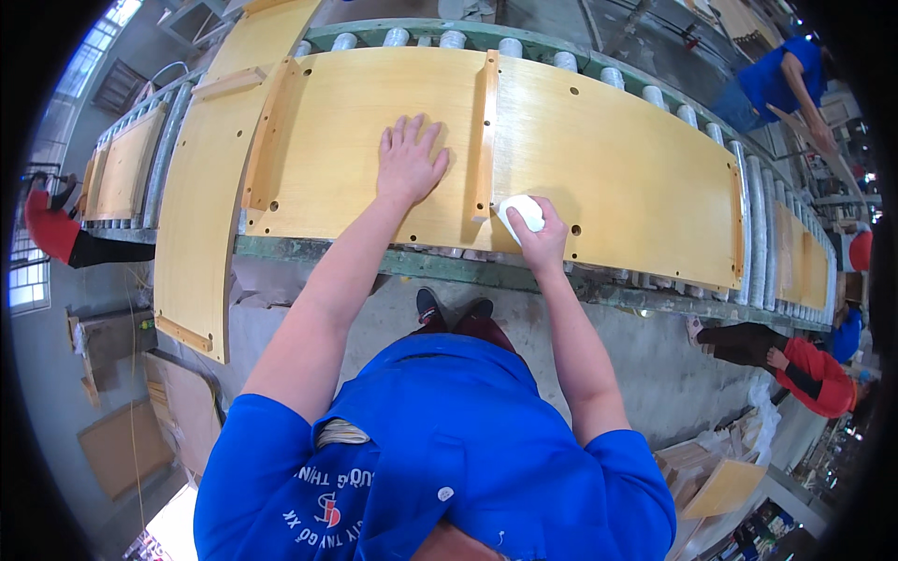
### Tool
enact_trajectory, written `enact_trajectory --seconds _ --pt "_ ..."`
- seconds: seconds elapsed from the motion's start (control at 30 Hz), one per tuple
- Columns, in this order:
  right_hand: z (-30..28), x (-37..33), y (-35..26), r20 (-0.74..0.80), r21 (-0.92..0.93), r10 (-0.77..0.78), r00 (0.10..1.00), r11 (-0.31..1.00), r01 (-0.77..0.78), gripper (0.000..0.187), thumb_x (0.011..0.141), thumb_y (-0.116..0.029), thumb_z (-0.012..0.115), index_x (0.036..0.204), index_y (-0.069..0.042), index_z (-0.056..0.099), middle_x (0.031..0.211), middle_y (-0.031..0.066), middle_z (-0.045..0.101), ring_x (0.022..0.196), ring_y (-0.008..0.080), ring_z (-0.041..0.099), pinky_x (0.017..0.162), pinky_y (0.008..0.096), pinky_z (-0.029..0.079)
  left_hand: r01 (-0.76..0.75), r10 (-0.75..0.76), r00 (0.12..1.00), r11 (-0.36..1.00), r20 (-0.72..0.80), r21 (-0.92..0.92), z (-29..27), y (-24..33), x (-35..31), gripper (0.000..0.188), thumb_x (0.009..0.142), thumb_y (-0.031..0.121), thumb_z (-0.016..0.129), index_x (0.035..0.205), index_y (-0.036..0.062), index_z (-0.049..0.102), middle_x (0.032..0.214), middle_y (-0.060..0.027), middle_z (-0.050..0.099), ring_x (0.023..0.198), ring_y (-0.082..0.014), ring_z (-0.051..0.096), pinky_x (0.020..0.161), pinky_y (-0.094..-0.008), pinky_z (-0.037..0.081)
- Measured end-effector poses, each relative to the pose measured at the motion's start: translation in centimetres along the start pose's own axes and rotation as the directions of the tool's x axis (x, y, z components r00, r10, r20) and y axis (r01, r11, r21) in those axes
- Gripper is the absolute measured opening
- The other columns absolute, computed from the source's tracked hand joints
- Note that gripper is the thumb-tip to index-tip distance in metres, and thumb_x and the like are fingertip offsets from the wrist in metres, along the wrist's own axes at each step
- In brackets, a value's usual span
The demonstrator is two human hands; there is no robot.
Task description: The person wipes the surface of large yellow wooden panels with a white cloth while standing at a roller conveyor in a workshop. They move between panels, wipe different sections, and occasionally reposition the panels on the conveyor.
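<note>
A long yellow wooden panel with cross battens lies on a roller conveyor in front of me. My left hand rests flat on the panel, fingers spread, left of the middle batten. My right hand grips a white pad pressed against the panel's near edge beside the foot of that batten.
Another yellow panel lies crosswise at the left, overhanging the conveyor. More panels sit further left and at the right end. A person in blue works at the far right, people in red at both sides. Wood pieces lie on the floor.
</note>
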State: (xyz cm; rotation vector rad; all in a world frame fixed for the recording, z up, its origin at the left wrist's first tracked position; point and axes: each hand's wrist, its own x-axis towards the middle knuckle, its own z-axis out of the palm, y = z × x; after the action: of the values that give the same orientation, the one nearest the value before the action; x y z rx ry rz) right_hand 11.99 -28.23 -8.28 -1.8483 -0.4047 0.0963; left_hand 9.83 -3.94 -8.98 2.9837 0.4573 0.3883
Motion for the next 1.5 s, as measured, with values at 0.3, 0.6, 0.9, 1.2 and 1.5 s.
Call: enact_trajectory --seconds 0.3,0.6,0.9,1.2,1.5 --pt "-1.1 -0.5 0.0 0.082 0.023 0.003 0.997 1.000 -0.005 0.032 0.077 -0.021 0.073 0.099 0.001 0.062 0.083 0.0115 0.067 0.077 0.0158 0.063 0.069 0.0300 0.050 0.004 -0.004 1.000 1.000 -0.031 -0.013 -0.1 -0.1 -0.2 0.051 0.089 0.043 0.046 0.132 0.0153 0.047 0.140 -0.0117 0.039 0.133 -0.0316 0.029 0.111 -0.0469 0.020" --pt "-3.7 -1.9 -0.5 0.213 0.257 0.280 0.936 0.908 -0.330 0.039 0.081 -0.022 0.067 0.113 -0.005 0.056 0.095 0.0092 0.063 0.080 0.0230 0.062 0.069 0.0360 0.050 -0.077 0.079 0.996 0.996 0.047 -0.045 -0.6 -1.6 -1.5 0.050 0.091 0.042 0.043 0.132 0.0140 0.046 0.142 -0.0128 0.037 0.134 -0.0326 0.028 0.111 -0.0461 0.020" --pt "4.5 5.2 -13.4 0.691 0.597 0.212 0.690 0.369 -0.712 0.056 0.081 -0.005 0.052 0.135 -0.008 0.035 0.110 0.0166 0.053 0.079 0.0241 0.051 0.052 0.0299 0.044 -0.159 0.159 0.987 0.958 -0.020 -0.239 -2.3 -6.2 -4.7 0.048 0.090 0.041 0.045 0.130 0.0144 0.049 0.140 -0.0102 0.040 0.134 -0.0294 0.029 0.110 -0.0450 0.021" --pt "25.9 11.0 -22.4 0.916 0.132 0.099 0.389 0.842 -0.523 0.049 0.078 -0.014 0.062 0.124 -0.006 0.046 0.092 0.0084 0.057 0.072 0.0157 0.056 0.048 0.0239 0.043 -0.152 0.175 0.984 0.927 0.038 -0.342 -3.6 -7.1 -4.9 0.044 0.085 0.037 0.050 0.119 0.0105 0.054 0.132 -0.0097 0.046 0.130 -0.0279 0.032 0.108 -0.0441 0.022" --pt "39.2 6.5 -24.2 0.976 -0.035 -0.047 0.213 0.931 0.364 0.037 0.077 -0.020 0.074 0.106 -0.001 0.060 0.090 0.0096 0.065 0.079 0.0135 0.062 0.068 0.0276 0.050 -0.176 0.152 0.984 0.913 -0.092 -0.367 -1.5 -7.8 -4.9 0.036 0.086 0.029 0.047 0.112 0.0086 0.061 0.131 -0.0118 0.046 0.131 -0.0320 0.029 0.110 -0.0475 0.018"
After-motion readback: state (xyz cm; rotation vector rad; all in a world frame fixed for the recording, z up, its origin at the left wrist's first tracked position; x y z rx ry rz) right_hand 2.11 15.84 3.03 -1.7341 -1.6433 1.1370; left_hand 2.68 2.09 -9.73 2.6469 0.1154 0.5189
